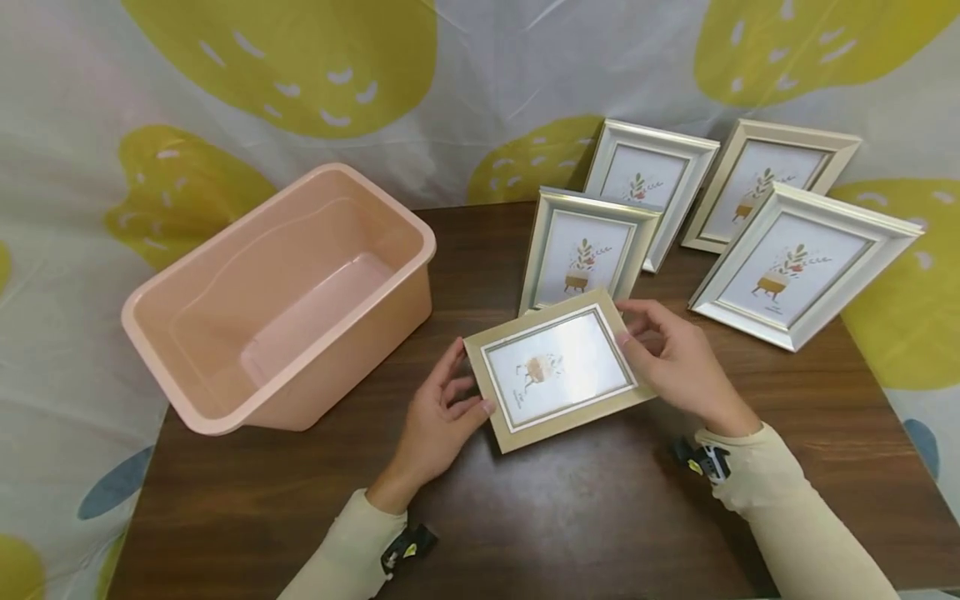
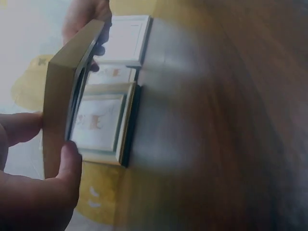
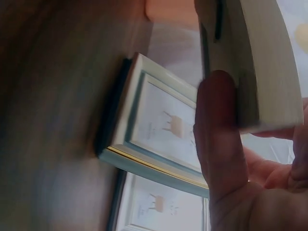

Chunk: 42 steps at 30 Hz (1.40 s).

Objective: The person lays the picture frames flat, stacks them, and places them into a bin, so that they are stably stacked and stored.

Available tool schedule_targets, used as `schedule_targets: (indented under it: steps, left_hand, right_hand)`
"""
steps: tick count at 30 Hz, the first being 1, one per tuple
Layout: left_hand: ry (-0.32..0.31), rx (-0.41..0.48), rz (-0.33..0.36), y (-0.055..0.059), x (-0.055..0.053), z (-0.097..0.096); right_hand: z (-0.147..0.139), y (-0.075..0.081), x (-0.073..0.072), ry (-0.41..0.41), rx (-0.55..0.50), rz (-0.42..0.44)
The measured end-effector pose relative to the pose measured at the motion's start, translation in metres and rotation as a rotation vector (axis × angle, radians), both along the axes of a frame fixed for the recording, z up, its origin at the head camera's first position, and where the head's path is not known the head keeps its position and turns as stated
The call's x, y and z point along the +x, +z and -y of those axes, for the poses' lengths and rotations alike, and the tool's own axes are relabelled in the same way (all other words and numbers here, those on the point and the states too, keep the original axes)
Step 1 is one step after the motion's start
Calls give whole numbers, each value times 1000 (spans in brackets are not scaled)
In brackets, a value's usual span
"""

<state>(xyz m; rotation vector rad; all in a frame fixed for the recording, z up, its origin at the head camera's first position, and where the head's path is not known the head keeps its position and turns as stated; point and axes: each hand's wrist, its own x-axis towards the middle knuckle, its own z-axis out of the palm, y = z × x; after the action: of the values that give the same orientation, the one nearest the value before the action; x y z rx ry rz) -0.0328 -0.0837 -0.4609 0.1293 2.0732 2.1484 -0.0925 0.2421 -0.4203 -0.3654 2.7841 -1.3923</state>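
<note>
Both hands hold a beige picture frame (image 1: 558, 367) above the table, turned sideways with its glass face up and tilted. My left hand (image 1: 442, 417) pinches its left short edge, thumb on the near face; in the left wrist view, thumb and finger grip the frame's side (image 2: 60, 106). My right hand (image 1: 675, 358) pinches the opposite short edge, its thumb on the front. Just behind stands a greenish-silver frame (image 1: 585, 250), its lower part hidden by the held one. The held frame's print shows a potted plant on legs.
A pink plastic tub (image 1: 337, 358) stands at the left of the dark wooden table (image 1: 300, 508). At the back right stand a white frame (image 1: 652, 150), a beige frame (image 1: 795, 137) and a silver-white frame (image 1: 806, 258). A lemon-patterned cloth (image 1: 480, 100) hangs behind.
</note>
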Motion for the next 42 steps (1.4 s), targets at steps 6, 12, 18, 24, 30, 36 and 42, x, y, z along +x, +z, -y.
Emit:
schedule_targets:
  steps: [6, 12, 18, 24, 30, 36, 42]
  left_hand:
    - [-75, -94, 107, -7, -3, 12]
    - [-150, -254, 148, -9, -5, 25]
    - [-163, -437, 140, -5, -3, 36]
    - [-160, -576, 93, -6, 2, 42]
    - [-146, -628, 57, -7, 4, 46]
    - [-139, -676, 47, -10, 4, 48]
    - [-132, -675, 55, -10, 3, 47]
  right_hand:
    - [1, -10, 7, 45, 160, 67]
    - [3, -21, 19, 98, 196, 184]
    - [9, -31, 30, 123, 134, 260]
    - [11, -36, 36, 135, 90, 289]
    - [12, -40, 33, 170, 67, 324]
    - [11, -40, 30, 220, 72, 386]
    - [11, -38, 26, 245, 79, 403]
